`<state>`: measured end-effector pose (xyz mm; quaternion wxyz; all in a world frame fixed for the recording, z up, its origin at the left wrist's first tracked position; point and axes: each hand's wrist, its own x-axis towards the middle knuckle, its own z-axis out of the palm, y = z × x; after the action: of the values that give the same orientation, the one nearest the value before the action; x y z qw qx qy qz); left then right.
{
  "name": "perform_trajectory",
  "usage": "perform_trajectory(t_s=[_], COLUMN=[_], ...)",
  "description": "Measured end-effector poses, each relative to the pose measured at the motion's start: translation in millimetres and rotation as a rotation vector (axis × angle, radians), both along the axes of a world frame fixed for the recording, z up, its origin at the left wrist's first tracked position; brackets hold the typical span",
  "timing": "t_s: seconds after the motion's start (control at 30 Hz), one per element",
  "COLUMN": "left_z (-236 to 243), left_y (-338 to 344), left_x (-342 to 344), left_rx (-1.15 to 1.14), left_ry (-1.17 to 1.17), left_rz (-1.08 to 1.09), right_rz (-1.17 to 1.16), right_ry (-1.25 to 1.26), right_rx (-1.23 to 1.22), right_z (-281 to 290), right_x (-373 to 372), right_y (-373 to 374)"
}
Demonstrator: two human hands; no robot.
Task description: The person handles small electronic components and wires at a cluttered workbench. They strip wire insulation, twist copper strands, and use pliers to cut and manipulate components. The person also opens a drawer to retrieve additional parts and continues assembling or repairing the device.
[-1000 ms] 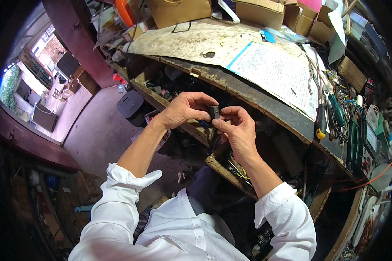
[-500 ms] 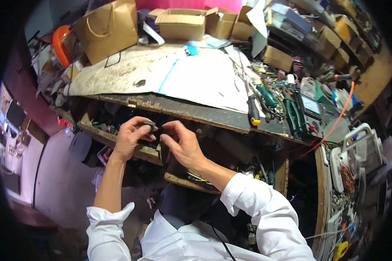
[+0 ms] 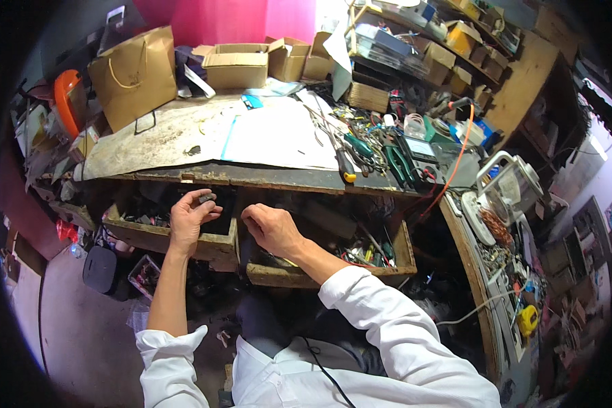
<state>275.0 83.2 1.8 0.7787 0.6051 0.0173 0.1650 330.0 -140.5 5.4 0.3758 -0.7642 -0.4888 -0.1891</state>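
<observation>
My left hand (image 3: 189,221) is over the open left drawer (image 3: 173,236), just in front of the workbench's edge. Between its thumb and fingers sits a small dark piece (image 3: 207,198), too small to name. Beside it, above the open right drawer (image 3: 333,275), my right hand (image 3: 273,228) is closed, fingertips drawn together and turned toward the left hand. Whatever those fingertips pinch, if anything, is hidden. A short gap separates the two hands. Inside the right drawer lie wires and small tools.
White sheets (image 3: 268,139) cover part of the bench. A screwdriver (image 3: 345,163), green-handled pliers (image 3: 400,163) and a meter (image 3: 421,149) lie at the right. Cardboard boxes (image 3: 234,70) and a paper bag (image 3: 132,81) stand behind. A clear-sided appliance (image 3: 510,183) stands far right.
My view has swung, showing more of the right side. The hands are slightly farther apart, and the right fingers have drawn closer together. The left hand still holds the small dark piece.
</observation>
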Motion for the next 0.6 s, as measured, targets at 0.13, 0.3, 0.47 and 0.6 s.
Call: perform_trajectory(t_s=[0.13,0.3,0.47,0.6], left_z=[-5.2,0.7,-2.3,-5.8], left_y=[3.8,2.2,2.3,1.6], left_x=[1.4,-1.2,-1.8,-1.1], left_rx=[0.05,0.158,0.123,0.142], left_ry=[-0.003,0.032,-0.011,-0.01], left_rz=[-0.035,-0.042,-0.079,-0.093], right_rz=[-0.021,-0.13,-0.45,-0.672], right_ry=[-0.002,0.0,0.234,0.439], right_rx=[-0.038,-0.11,0.048,0.145], right_z=[8.5,16.2,22.3,13.9], right_x=[-13.1,-27.4,-17.7,-13.7], right_y=[-25.2,-81.1,-165.1,-225.2])
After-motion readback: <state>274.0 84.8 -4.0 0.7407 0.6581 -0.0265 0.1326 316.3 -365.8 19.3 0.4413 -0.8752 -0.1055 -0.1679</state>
